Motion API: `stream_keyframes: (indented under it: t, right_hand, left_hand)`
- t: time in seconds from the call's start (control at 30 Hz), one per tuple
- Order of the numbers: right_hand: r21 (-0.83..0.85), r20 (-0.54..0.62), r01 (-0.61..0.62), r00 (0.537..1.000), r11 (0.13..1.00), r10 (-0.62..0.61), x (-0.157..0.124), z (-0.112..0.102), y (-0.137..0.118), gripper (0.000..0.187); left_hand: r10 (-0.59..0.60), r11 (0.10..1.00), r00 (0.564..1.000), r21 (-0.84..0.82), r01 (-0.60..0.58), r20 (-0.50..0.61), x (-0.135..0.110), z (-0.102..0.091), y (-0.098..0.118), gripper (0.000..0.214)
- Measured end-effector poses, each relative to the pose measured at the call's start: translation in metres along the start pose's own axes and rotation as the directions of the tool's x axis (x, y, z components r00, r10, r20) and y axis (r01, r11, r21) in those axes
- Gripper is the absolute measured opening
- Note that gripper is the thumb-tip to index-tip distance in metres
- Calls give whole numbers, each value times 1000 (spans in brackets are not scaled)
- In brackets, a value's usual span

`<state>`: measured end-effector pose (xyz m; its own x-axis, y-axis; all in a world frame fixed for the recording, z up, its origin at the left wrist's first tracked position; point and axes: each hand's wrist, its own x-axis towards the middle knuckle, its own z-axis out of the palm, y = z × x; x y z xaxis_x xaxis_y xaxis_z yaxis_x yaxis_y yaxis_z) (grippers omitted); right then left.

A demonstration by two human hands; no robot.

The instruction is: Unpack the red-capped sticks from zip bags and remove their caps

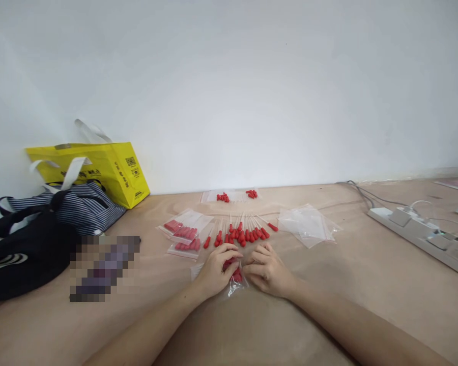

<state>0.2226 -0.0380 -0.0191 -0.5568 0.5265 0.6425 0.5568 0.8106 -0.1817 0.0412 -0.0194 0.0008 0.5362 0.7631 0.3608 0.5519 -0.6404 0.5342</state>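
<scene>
Both my hands rest on the tan table, pressed together over a small clear plastic bag (234,284) with red-tipped pieces inside. My left hand (216,269) has its fingers curled on the bag's left side. My right hand (267,269) has its fingers bent and pinching the bag's right side. Just beyond my fingers lies a row of several loose droppers with red bulbs (244,234). To their left are filled clear bags of red pieces (185,234). A pile of empty clear bags (309,223) lies to the right.
Two small red clusters (236,195) lie on a clear sheet near the wall. A yellow tote (99,170), a striped bag (76,206) and a black bag (23,254) sit at the left. A white power strip (423,236) with cables lies at the right.
</scene>
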Motion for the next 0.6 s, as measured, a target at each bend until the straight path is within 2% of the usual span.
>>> stream_keyframes:
  t: [0.1, 0.23, 0.43, 0.6]
  right_hand:
    - [-43, 1, 60, 998, 997, -60, 1, -2, 0, 20]
    - [-86, -14, 79, 997, 993, -80, -1, -4, 3, 20]
    - [-126, -106, 143, 982, 982, -157, -3, -1, 7, 18]
    - [-153, -111, 182, 974, 971, -200, -3, -1, 6, 15]
  left_hand:
    - [15, 1000, 1000, 4, -15, 8, 1, 0, -1, 22]
    - [65, 998, 998, 25, -65, 21, 0, 2, -4, 18]
    - [165, 977, 982, 119, -175, 86, 0, -1, -4, 27]
    - [201, 960, 975, 181, -215, 91, 2, -4, -2, 18]
